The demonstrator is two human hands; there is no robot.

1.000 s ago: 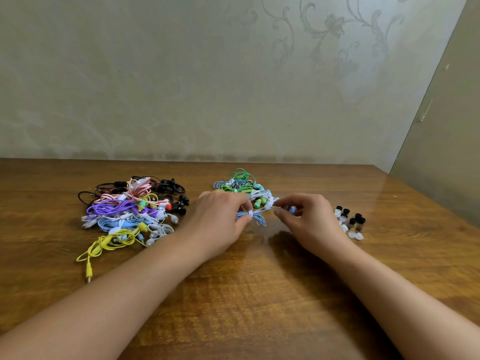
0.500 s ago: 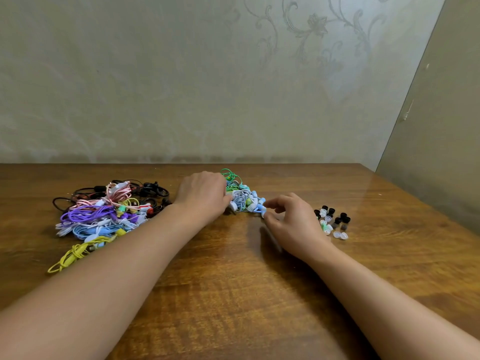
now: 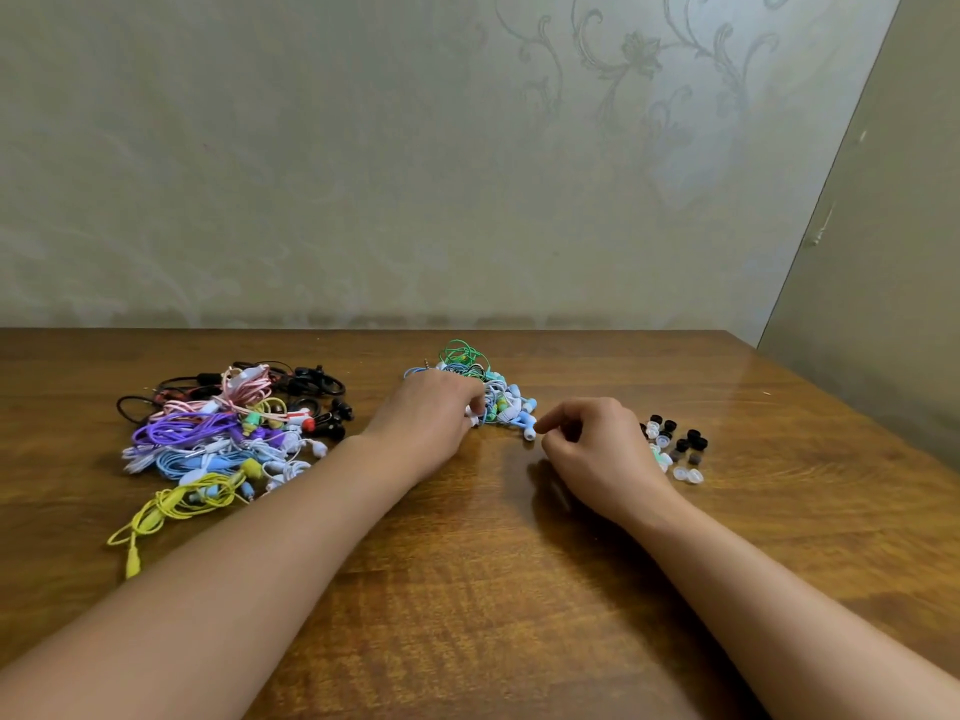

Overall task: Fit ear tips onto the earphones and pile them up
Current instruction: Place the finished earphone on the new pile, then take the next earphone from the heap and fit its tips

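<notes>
At counter centre, left hand (image 3: 434,418) has fingers curled into the near edge of the small blue-green tangle of wired earphones (image 3: 493,392); exact grip hidden. Right hand (image 3: 592,439) just right of it, fingers curled, thumb-forefinger pinched together beside a white-tipped blue earbud (image 3: 529,432); can't tell if anything is held. Loose black and clear silicone ear tips (image 3: 675,444) lie right of that hand. Larger multicoloured earphone pile (image 3: 223,428) sits far left on the glossy brown wooden counter (image 3: 493,589).

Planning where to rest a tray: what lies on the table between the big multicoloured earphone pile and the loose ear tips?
In the head view, the left hand, a smaller earphone pile and the right hand.
</notes>
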